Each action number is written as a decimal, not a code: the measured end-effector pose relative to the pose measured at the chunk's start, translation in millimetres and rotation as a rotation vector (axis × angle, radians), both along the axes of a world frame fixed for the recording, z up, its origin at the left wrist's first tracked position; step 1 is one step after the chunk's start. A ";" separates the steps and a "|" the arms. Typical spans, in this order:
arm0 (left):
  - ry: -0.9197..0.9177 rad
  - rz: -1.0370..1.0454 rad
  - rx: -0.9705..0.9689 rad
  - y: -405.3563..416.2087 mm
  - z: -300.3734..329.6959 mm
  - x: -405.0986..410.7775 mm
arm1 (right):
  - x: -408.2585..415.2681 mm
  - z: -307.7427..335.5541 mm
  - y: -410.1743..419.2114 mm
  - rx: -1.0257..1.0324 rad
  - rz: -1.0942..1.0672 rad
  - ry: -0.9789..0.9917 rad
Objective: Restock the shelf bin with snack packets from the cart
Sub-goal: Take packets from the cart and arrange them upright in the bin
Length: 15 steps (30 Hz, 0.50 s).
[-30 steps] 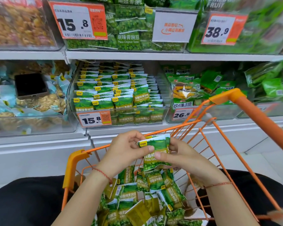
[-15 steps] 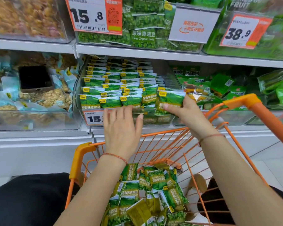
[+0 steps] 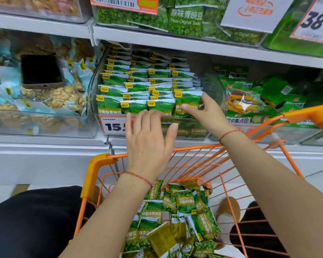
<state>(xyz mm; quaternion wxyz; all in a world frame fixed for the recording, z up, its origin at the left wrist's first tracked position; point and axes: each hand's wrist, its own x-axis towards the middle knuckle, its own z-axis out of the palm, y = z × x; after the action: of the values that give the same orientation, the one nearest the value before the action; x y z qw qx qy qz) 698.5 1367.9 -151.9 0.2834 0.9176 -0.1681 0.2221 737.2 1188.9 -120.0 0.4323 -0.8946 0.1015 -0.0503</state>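
At centre frame I see my right hand (image 3: pixel 207 113) pinching a green foil snack packet (image 3: pixel 187 103) between thumb and fingers, standing it upright at the right front of the clear plastic shelf bin (image 3: pixel 215 86), touching the rows of matching packets already there. My left hand (image 3: pixel 148 140) hovers just below the bin's front edge, fingers straight and spread, holding nothing, partly covering the orange price tag (image 3: pixel 113 125). Lower in the frame, the orange wire cart (image 3: pixel 95 170) carries a loose heap of the same green packets (image 3: pixel 185 216).
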 end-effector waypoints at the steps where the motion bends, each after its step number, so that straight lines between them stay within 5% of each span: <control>1: 0.002 0.004 0.004 0.3 -0.2 0.6 | -0.9 -1.6 -1.4 -0.030 0.000 -0.001; 15: 0.009 0.004 -0.014 3.6 3.7 1.7 | -7.2 -1.0 -8.6 -0.096 -0.021 -0.065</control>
<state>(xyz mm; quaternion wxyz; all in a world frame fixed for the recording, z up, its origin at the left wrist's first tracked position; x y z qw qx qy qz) 700.2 1371.6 -148.2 0.2901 0.9170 -0.1634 0.2196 730.0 1180.4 -121.0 0.3914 -0.9111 0.0941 -0.0888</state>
